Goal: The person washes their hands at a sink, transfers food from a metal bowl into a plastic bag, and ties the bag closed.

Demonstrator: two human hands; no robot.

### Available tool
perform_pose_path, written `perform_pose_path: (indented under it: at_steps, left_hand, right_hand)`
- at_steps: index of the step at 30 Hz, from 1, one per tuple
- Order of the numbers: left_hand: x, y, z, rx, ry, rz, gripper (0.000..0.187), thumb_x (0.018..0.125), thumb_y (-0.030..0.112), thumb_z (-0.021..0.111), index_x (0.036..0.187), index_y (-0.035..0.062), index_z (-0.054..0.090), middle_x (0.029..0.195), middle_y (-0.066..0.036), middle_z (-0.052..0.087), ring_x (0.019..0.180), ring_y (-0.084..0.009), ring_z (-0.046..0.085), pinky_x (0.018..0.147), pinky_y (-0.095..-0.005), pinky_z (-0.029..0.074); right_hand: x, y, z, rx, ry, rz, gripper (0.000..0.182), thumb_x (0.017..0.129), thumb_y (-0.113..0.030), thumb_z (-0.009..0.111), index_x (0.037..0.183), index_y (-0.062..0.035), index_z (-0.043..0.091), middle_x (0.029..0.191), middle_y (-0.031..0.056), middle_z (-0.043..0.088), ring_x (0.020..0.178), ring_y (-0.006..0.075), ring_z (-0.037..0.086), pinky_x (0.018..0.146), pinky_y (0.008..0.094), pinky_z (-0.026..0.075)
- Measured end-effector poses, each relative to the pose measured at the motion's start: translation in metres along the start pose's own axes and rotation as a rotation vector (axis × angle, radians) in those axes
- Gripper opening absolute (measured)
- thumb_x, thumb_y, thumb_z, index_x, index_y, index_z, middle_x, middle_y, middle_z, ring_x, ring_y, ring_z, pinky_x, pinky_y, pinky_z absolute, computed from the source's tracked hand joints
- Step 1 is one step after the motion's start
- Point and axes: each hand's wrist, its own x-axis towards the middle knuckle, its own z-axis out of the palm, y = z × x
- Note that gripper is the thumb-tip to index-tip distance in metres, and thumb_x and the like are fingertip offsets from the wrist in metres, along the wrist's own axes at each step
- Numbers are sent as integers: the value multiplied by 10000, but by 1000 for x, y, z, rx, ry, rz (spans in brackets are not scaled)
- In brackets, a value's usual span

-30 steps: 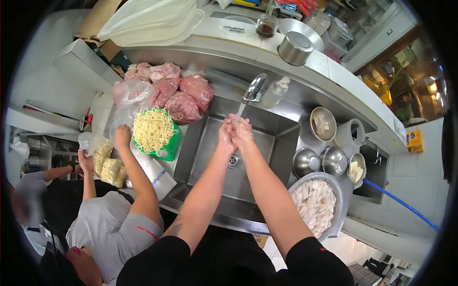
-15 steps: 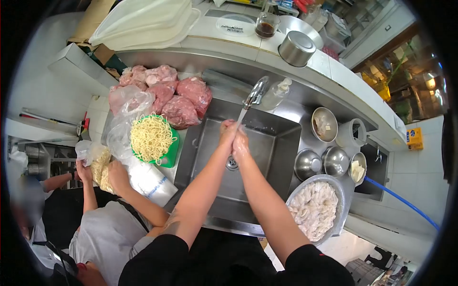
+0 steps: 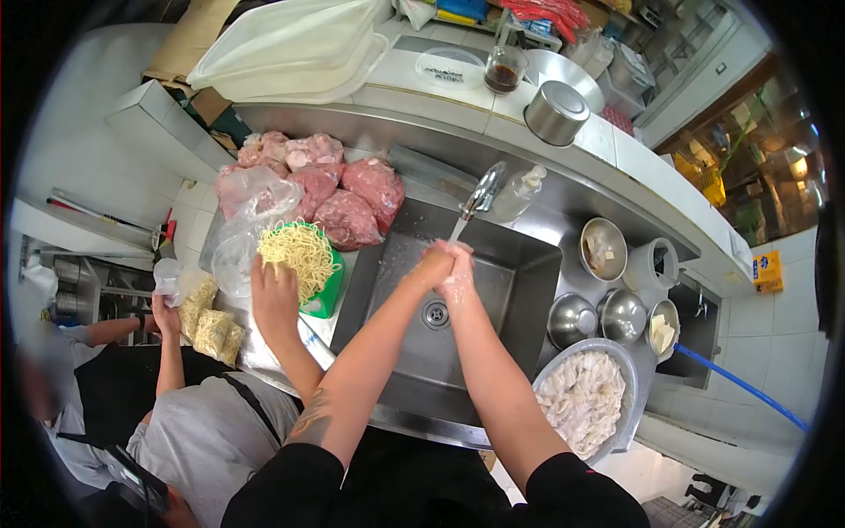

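My left hand (image 3: pixel 431 261) and my right hand (image 3: pixel 458 275) are pressed together under the stream of water from the tap (image 3: pixel 481 191), over the steel sink (image 3: pixel 493 255). Neither hand holds anything; the fingers are wrapped around each other. The drain (image 3: pixel 435 312) lies just below them.
A co-worker's hand (image 3: pixel 275 295) reaches into a green basket of yellow noodles (image 3: pixel 304 255) left of the sink; their other hand (image 3: pixel 165 308) holds a bag. Bagged raw meat (image 3: pixel 348 198) lies behind. Steel bowls (image 3: pixel 620 312) and a tub of white food (image 3: pixel 585 396) stand to the right.
My hands keep rubbing together under the water and shifted slightly right. The co-worker's hand moved from the noodle bags up to the green basket.
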Motion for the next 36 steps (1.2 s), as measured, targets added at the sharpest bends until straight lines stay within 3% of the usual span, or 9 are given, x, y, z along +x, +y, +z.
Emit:
perform_pose_path:
  at_steps: [5,7,16,21,23,28,30,34,36]
  left_hand:
    - [-32,3,7,-203,200,-3,327,882,47,471,1099,30,715,1125,-142,705,1011,-258,670,880,-393,488]
    - [-42,29,-2,-1376,434,-426,368,885,31,458,1124,88,732,1199,-84,669,1093,-189,636,873,-365,488]
    - [-55,114,-14,-1335,570,-624,595,947,167,625,1493,154,390,1260,-91,579,990,-259,629,814,-457,544]
    - [-19,47,-22,-1695,290,-626,432,990,474,594,1241,127,545,1126,-169,667,861,-326,673,714,-439,569]
    - [-10,16,-22,-1827,97,-422,551,976,572,571,1246,93,540,1228,-226,636,960,-336,659,797,-482,555]
    - [-15,65,-28,-2184,225,-336,482,1033,568,425,1003,124,610,1289,-250,634,1017,-337,661,857,-535,539]
    - [-24,81,-24,-2321,94,-2,507,1037,576,413,1063,107,600,1277,-187,638,1073,-303,643,898,-483,540]
    - [-35,81,-9,-2102,412,-208,591,1049,586,373,1324,92,544,1322,-207,598,1042,-288,656,837,-373,556]
    - [-50,47,18,-2185,-2,-38,599,1062,578,344,1313,80,563,1272,-178,624,1045,-254,654,843,-348,553]
  right_hand:
    - [17,-20,30,-420,-10,-237,244,890,-177,685,1079,-23,700,802,107,656,670,244,647,620,384,536]
    - [7,-14,60,-860,40,-344,309,914,-306,697,995,-8,720,691,99,628,571,232,623,572,371,515]
    - [0,-7,73,-1809,62,-1248,484,957,-438,616,666,-55,665,757,215,697,650,401,663,611,461,514]
    - [-7,5,40,-1612,185,-758,280,997,-276,605,992,-46,764,947,138,753,837,209,705,719,324,523]
    - [-4,24,38,-708,83,-727,329,1010,-293,564,1119,-38,740,887,141,734,860,262,717,822,340,553]
    - [-11,11,62,-46,-89,-445,312,1058,-295,544,1213,-32,610,835,50,661,704,134,617,596,275,502]
    - [-10,-5,65,-126,-203,-388,331,1064,-337,523,1181,-36,593,774,37,622,606,112,544,498,271,422]
    - [5,-20,85,-533,-223,-464,360,1025,-306,560,873,-11,699,594,43,581,461,101,508,395,316,324]
    - [11,-22,98,-1040,38,-706,463,1001,-377,584,698,-47,702,504,85,574,475,194,586,447,364,396]
